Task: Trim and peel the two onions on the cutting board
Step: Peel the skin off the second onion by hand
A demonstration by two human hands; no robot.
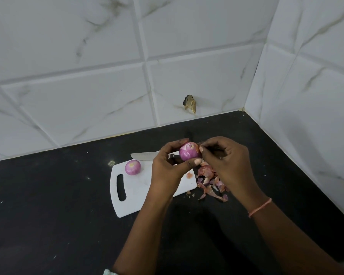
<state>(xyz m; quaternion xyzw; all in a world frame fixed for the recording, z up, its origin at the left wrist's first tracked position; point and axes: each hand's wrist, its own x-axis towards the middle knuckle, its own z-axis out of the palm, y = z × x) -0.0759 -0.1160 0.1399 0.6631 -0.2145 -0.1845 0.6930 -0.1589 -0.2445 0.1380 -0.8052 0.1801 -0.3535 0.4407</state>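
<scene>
The left hand [167, 165] curls its fingers around one onion [189, 153] above the cutting board [135, 197] to keep it steady, while the right hand [224, 159] pinches skin off its side; the peeled onion [132, 167] sits on the board.

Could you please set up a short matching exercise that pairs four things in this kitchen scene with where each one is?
Things:
1. onion being peeled
2. peeled onion
3. knife
4. onion skins

Places:
A. piled on the counter, right of the board
B. lying at the board's far edge
C. held in the left hand
D. resting on the cutting board near its handle slot

Pairs: 1-C, 2-D, 3-B, 4-A
</scene>
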